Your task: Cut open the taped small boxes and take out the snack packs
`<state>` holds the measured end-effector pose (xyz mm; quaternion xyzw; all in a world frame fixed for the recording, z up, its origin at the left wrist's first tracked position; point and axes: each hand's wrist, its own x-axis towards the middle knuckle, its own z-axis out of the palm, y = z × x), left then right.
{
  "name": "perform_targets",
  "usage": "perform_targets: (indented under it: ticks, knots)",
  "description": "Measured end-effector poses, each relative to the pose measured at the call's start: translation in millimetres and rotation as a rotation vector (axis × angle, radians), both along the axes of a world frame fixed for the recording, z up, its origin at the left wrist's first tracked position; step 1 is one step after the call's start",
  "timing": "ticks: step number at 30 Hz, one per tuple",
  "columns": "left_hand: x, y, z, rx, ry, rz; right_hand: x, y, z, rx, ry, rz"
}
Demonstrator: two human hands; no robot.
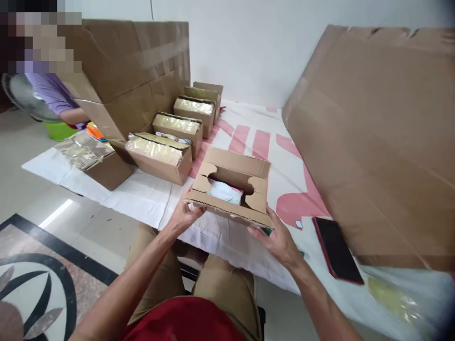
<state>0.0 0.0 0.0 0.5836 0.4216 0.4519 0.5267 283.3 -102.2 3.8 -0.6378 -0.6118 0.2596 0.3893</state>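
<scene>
- The left hand point(186, 213) grips the near left corner of the open carton point(258, 202), its fingers bent around the side and edge.
- The right hand point(277, 239) grasps the near right corner, with some fingers under the carton.
- The open carton, held at the tabletop's point(142, 199) near edge, has its notched inner flaps partly folded in; a pale packet point(225, 192) lies inside, toward the left.
- The step in hand looks like holding or positioning this part-filled carton; the next move seems to call for a level, two-handed hold and care with the loose flaps.
- Left of the open carton stand a near taped box point(156, 158) and others behind it; farther left sits another box point(110, 168).
- Right of it lies a phone point(337, 251), with a tall cardboard panel point(384, 142) beyond.
- Hard to make out: whether the open carton's underside touches the cloth, what is under its flaps, and the green scrap by the right fingers. A co-worker's sleeve point(53, 87), far left of the carton, is partly cut off by cardboard.
</scene>
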Motion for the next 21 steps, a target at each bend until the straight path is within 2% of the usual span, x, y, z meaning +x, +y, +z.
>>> perform_targets:
  ticks: [2,5,9,11,13,16,17,18,19,20,21]
  knots:
    - [2,-7,-0.7,0.043,-0.024,-0.005,-16,-3,-5.1,0.000,0.034,-0.056]
    - [-14,-32,2.2,0.065,0.022,0.075,-32,-22,-14.0,-0.004,-0.002,-0.080]
    - [-54,-67,4.6,-0.055,0.003,0.101,-35,-49,-20.8,0.044,-0.046,-0.012]
    - [-75,-73,2.4,-0.161,-0.077,0.073,-25,-56,-12.2,0.086,-0.091,0.048]
    - [-91,-70,-2.0,-0.244,-0.145,0.080,-12,-57,9.9,0.108,-0.132,0.033]
    - [-99,-60,-9.3,-0.262,-0.160,0.110,-9,-43,62.1,0.179,-0.205,-0.070]
    - [-97,-58,-11.3,-0.246,-0.146,0.100,-16,-33,80.1,0.218,-0.252,-0.031]
    - [-95,-56,-13.2,-0.224,-0.125,0.078,-26,-21,96.1,0.276,-0.291,0.041]
    - [-91,-56,-15.3,-0.195,-0.101,0.048,-38,-7,109.2,0.272,-0.348,0.178]
    - [-86,-57,-18.0,-0.161,-0.075,0.016,-52,8,118.7,0.243,-0.407,0.302]
    - [-82,-58,-21.5,-0.125,-0.047,-0.011,-67,24,124.3,0.150,-0.505,0.452]
